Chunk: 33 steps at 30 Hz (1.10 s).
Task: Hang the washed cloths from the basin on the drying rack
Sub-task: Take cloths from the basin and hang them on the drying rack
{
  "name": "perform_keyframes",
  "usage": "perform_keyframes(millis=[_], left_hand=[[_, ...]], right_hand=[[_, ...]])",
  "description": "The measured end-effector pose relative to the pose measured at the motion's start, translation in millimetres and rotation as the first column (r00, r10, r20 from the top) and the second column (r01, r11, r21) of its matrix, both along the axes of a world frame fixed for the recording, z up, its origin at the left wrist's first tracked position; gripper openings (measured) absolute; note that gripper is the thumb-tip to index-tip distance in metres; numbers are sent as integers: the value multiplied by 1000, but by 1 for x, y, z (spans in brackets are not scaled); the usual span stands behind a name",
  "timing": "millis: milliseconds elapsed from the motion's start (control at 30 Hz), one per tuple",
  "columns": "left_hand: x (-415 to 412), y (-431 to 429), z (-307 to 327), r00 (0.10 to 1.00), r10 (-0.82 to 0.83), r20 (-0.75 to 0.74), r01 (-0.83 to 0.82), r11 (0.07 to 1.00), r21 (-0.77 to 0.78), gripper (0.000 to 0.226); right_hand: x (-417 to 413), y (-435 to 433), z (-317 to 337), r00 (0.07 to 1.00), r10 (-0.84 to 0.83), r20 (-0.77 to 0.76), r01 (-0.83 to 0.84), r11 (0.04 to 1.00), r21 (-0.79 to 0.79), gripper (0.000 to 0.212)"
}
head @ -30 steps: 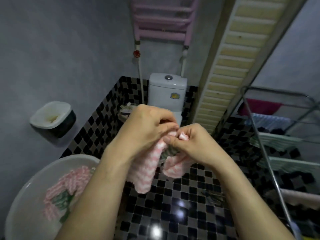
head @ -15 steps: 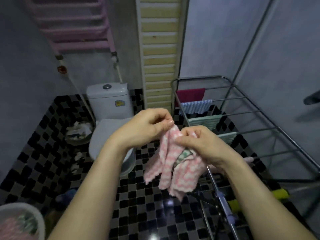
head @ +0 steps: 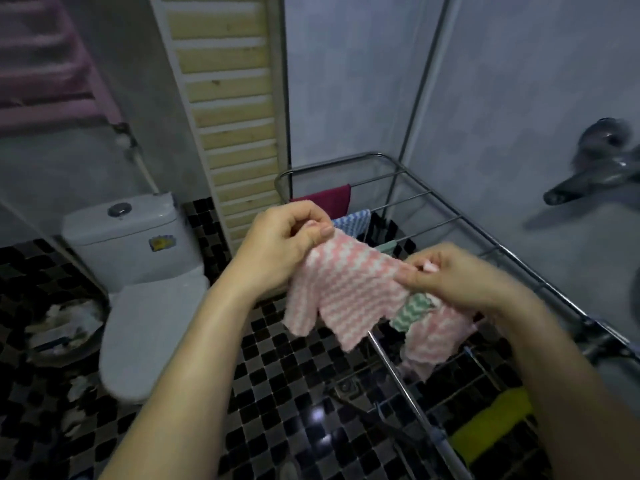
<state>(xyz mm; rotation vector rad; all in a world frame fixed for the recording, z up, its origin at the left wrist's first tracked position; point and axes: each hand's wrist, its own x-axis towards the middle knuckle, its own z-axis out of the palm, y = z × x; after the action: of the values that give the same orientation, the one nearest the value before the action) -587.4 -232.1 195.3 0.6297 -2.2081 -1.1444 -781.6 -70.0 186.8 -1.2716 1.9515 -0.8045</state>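
While both hands work just above the drying rack (head: 429,228), the left hand (head: 280,244) pinches one top corner of a pink-and-white cloth (head: 346,289) between thumb and curled fingers. The right hand (head: 460,275) pinches the other top corner, fingers curled, with a green-striped cloth (head: 412,311) and more pink fabric bunched beneath it. The pink cloth is stretched between them in the air over the rack's near left side, not yet on a rail. At the far end a dark red cloth (head: 329,199) and a blue-striped cloth (head: 353,220) already hang. The basin is out of view. The risk, as I judge it, sits in the right hand's bundle: loosening that pinch to lay the pink cloth down could let the green one drop to the tiled floor (head: 277,393) and get dirty. A wet cloth laid bunched or off-centre could also slide off a thin rail
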Motion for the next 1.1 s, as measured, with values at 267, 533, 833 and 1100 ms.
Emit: perform_keyframes(millis=[267, 533, 833, 1100], left_hand=[[-59, -22, -10, 942, -320, 103, 298, 936, 189, 14], [-161, 19, -51, 937, -348, -1, 341, 917, 207, 11], [-253, 85, -104, 914, -405, 20, 385, 882, 272, 14], [-292, 54, -137, 904, -303, 303, 259, 950, 177, 54]], right_hand=[[-57, 4, 2, 724, -412, -554, 420, 900, -120, 16], [-126, 31, -28, 471, -809, -351, 732, 581, -356, 22], [-221, 75, -71, 492, -817, -301, 814, 554, -175, 26], [-280, 46, -104, 625, -554, -550, 692, 719, 62, 20]])
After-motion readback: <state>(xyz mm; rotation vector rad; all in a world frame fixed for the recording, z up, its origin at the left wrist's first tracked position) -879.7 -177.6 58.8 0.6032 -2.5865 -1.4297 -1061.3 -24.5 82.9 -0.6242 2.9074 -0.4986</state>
